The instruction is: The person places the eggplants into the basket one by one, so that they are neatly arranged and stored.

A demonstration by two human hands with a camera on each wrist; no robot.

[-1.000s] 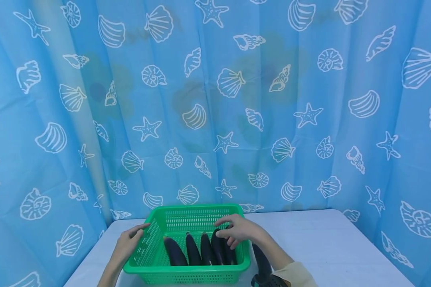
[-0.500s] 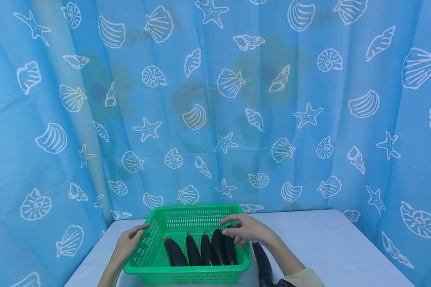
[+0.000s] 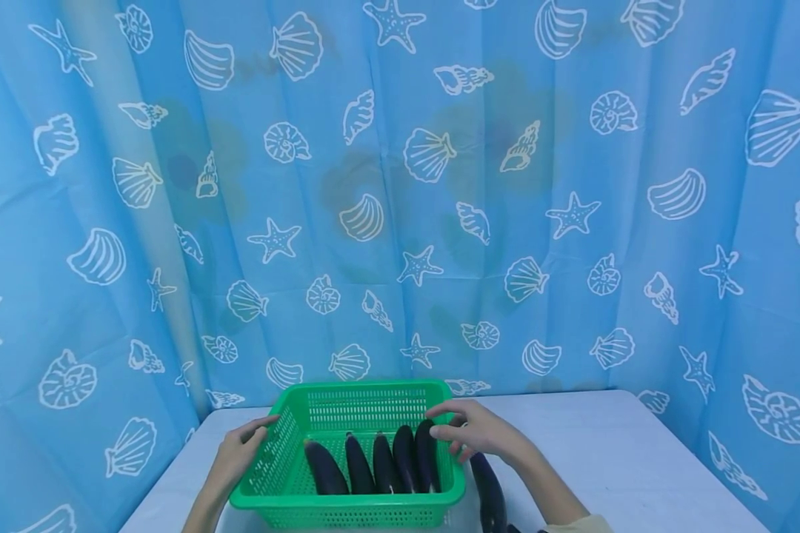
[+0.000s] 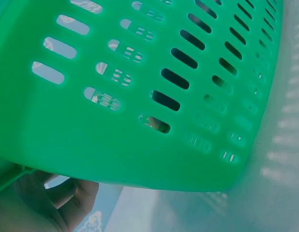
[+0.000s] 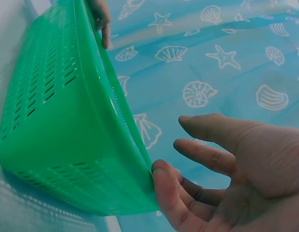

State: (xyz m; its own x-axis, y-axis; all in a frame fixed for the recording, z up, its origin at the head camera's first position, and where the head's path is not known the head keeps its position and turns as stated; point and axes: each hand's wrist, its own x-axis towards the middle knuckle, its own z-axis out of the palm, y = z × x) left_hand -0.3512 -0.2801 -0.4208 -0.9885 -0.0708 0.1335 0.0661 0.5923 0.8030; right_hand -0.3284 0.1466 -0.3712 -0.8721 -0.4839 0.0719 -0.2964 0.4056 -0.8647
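A green plastic basket (image 3: 347,500) holds several dark purple eggplants (image 3: 385,464) lying side by side. My left hand (image 3: 236,453) holds its left rim, the fingers bent at the edge in the left wrist view. Over the right rim is my right hand (image 3: 483,431), its fingers loosely spread with nothing between them. In the right wrist view, fingertips (image 5: 161,176) of that hand meet the basket's edge. The rightmost eggplant (image 3: 427,455) lies just below the right thumb. Another eggplant (image 3: 489,488) lies outside the basket, on its right, partly cut off by the frame's bottom.
The basket stands on a table with a white cover (image 3: 613,451). Behind it and at both sides hangs a blue curtain (image 3: 400,222) printed with white shells and starfish.
My right hand has drawn back to the right, from over the rightmost eggplants to the right rim, uncovering them. The left hand and the basket stay in place.
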